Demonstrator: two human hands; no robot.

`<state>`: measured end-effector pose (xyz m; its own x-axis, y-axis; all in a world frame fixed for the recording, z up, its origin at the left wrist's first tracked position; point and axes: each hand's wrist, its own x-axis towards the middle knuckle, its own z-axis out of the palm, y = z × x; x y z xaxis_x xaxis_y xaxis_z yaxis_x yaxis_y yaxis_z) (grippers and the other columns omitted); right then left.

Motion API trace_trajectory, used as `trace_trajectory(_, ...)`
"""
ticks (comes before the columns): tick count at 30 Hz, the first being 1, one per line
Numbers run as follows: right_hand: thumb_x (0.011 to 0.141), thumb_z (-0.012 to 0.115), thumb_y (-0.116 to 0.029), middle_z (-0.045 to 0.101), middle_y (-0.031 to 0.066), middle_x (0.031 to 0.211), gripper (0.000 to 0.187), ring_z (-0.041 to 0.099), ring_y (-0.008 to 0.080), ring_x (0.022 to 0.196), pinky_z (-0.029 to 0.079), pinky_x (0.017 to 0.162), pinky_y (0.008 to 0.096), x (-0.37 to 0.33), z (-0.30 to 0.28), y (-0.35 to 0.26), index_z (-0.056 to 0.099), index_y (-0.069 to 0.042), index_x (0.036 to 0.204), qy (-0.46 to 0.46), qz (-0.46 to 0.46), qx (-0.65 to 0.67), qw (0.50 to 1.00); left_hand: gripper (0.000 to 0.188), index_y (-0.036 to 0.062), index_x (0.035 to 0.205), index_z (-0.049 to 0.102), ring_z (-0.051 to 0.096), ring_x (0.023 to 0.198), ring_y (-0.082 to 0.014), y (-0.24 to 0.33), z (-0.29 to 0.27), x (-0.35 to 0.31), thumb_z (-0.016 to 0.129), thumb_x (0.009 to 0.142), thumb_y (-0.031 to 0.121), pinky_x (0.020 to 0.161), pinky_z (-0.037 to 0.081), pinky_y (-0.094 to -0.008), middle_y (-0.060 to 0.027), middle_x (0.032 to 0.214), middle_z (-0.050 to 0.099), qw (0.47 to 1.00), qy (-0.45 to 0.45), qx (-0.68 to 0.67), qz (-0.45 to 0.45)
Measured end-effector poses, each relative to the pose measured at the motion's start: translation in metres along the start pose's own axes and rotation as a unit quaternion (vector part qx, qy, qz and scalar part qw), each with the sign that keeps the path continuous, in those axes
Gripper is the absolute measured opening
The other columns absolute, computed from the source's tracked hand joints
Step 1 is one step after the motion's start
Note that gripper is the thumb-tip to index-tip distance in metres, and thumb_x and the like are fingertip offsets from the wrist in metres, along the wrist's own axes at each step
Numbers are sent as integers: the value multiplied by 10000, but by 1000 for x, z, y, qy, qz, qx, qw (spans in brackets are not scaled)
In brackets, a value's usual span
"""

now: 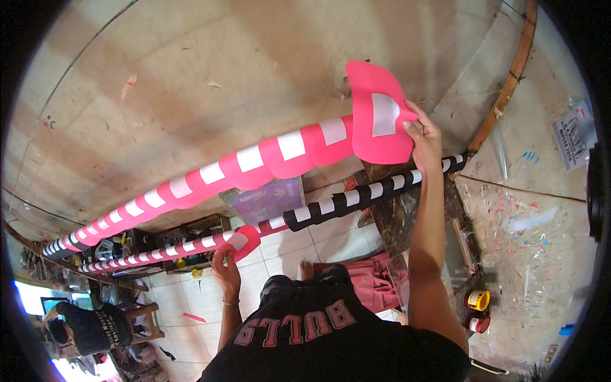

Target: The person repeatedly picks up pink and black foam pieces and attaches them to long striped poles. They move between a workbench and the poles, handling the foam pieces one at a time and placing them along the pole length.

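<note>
Below the pink row (pixel 238 180), the right forearm (pixel 425 229) partly hides black-and-white pieces (pixel 363 193).

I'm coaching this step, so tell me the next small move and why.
Probably turn the large pink piece in the right hand into line with the upper pink row: it is at the row's right end, its broad face standing out beyond the others' edges. The left hand has a smaller pink piece at the lower row.
</note>
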<state>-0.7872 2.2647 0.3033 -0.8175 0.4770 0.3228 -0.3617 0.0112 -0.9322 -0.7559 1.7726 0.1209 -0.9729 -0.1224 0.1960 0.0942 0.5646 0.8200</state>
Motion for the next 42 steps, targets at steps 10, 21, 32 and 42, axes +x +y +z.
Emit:
trace_trajectory(10, 863, 622, 49, 677, 114, 1056, 507, 624, 107, 924, 498, 859, 259, 34, -34, 62, 498, -36, 1346, -63, 64, 17, 996, 188, -10, 1025, 623, 597, 839, -124, 30, 4, -10, 473, 917, 23, 782, 469, -258, -60, 894, 642, 993, -37, -112, -8)
trace_trajectory(21, 902, 635, -157, 671, 108, 1010, 454, 606, 129, 869, 490, 732, 267, -94, -18, 95, 482, -22, 1307, 121, 1, -144, 982, 228, 6, 1096, 620, 545, 719, -108, 56, 34, -12, 526, 965, 167, 666, 453, -255, -53, 827, 605, 971, -172, -165, -14)
trace_trajectory(32, 870, 628, -1, 666, 106, 1041, 561, 617, 124, 935, 489, 836, 257, -180, 34, 93, 400, -15, 1382, -180, 267, 104, 941, 372, 48, 1324, 427, 510, 763, -59, 113, 84, 6, 428, 959, -29, 696, 450, -217, 1, 852, 585, 879, -371, -299, -28)
trace_trajectory(42, 842, 685, -174, 686, 26, 801, 181, 596, 90, 706, 485, 626, 279, -154, -24, 56, 716, -46, 966, -119, 194, -195, 954, 397, 25, 1335, 348, 650, 922, -201, 96, 89, 9, 459, 954, -4, 810, 523, -315, -172, 1062, 649, 869, -425, -251, -36)
